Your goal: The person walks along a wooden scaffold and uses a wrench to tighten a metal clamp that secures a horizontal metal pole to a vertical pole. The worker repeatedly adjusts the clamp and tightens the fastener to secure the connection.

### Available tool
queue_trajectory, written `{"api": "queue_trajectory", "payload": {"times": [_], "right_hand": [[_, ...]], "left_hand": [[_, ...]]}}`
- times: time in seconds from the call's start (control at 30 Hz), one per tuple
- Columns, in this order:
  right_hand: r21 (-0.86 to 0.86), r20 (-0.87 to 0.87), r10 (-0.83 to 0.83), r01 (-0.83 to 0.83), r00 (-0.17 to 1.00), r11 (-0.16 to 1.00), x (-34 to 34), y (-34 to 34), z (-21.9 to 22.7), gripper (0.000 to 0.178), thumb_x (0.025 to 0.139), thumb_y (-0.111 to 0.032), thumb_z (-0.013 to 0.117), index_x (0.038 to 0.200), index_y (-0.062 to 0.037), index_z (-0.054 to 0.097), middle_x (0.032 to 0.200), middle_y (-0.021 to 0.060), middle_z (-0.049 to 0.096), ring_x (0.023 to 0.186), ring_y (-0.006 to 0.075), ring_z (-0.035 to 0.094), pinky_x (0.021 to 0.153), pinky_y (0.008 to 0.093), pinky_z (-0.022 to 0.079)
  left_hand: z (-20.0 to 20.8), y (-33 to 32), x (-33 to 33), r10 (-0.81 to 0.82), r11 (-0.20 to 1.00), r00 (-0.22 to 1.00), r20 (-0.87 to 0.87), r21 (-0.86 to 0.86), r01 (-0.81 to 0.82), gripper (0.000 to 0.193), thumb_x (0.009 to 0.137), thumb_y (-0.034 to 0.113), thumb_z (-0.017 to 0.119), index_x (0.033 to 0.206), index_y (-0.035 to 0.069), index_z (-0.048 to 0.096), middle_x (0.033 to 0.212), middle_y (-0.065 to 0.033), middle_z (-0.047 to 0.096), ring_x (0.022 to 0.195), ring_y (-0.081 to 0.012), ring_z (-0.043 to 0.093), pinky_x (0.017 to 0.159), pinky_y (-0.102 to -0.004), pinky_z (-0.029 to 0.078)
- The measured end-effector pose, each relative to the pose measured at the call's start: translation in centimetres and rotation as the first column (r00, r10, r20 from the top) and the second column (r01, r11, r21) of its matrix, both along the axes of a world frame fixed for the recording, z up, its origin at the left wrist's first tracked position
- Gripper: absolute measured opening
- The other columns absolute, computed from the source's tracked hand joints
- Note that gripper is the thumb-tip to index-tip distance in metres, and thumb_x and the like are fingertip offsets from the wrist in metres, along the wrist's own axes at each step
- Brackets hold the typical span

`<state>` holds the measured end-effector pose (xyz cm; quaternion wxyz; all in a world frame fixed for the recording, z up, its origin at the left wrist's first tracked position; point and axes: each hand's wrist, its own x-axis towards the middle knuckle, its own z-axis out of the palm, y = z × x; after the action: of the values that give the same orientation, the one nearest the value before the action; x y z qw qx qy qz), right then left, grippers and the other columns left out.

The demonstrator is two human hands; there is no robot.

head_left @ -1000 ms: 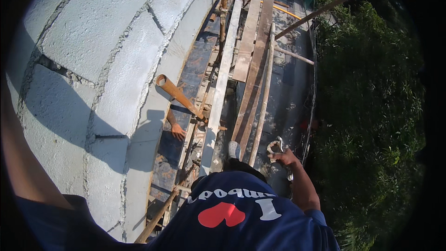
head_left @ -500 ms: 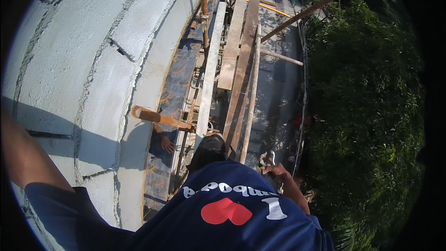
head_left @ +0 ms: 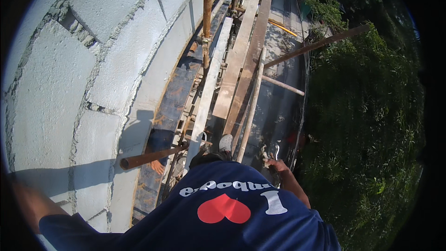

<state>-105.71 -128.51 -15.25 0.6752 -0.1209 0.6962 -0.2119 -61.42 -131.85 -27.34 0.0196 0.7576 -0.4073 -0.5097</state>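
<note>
Against the block wall (head_left: 58, 74), the left forearm (head_left: 35, 204) had dropped lower in view since the earlier frame; the left hand was out of sight, its grip untellable. The right hand (head_left: 278, 164), nearer, curled round a curved metal piece (head_left: 278, 149) that rose just ahead, long axis pointing forward.

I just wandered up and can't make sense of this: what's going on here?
Someone in a navy T-shirt is among scaffold planks beside a block wall. Their right-hand grip is closed around what looks like a metal hook. The left arm extends by the wall, left hand out of view. Another person's hand shows beside a rusty pole.
</note>
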Motion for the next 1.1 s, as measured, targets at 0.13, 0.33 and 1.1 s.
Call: {"api": "queue_trajectory", "payload": {"times": [0.13,0.33,1.1], "right_hand": [[-0.134,-0.091,0.098,-0.109,0.991,0.985,-3.0,-12.0,1.7,0.043,0.077,-0.032,0.09,0.106,-0.0055,0.075,0.087,0.0024,0.07,0.071,0.015,0.063,0.062,0.0298,0.045],[-0.397,-0.086,0.025,-0.057,0.996,0.916,-5.7,-23.6,4.5,0.041,0.083,-0.04,0.084,0.103,-0.0049,0.074,0.086,0.0023,0.069,0.069,0.0133,0.063,0.063,0.0303,0.048],[-0.428,-0.062,0.15,-0.162,0.987,0.889,-9.0,-46.9,7.8,0.04,0.087,-0.022,0.081,0.121,-0.0063,0.067,0.098,-0.0003,0.068,0.085,0.0127,0.064,0.07,0.0294,0.049]], "left_hand": [[-0.1,-3.7,-1.5,0.038,0.999,0.999,-0.012,0.029,-0.038,0.054,0.088,0.028,0.08,0.123,-0.004,0.053,0.109,-0.0194,0.066,0.099,-0.0277,0.068,0.087,-0.0397,0.058],[0.3,-6.4,-2.5,0.069,0.997,0.997,-0.028,0.036,-0.068,0.054,0.088,0.027,0.081,0.121,-0.005,0.053,0.106,-0.0192,0.067,0.096,-0.0268,0.069,0.085,-0.0392,0.058],[47.0,-33.0,2.3,-0.316,0.348,0.863,0.394,-0.798,0.492,0.054,0.086,0.024,0.083,0.116,-0.009,0.052,0.096,-0.0184,0.07,0.084,-0.0237,0.072,0.077,-0.0376,0.061]]}}
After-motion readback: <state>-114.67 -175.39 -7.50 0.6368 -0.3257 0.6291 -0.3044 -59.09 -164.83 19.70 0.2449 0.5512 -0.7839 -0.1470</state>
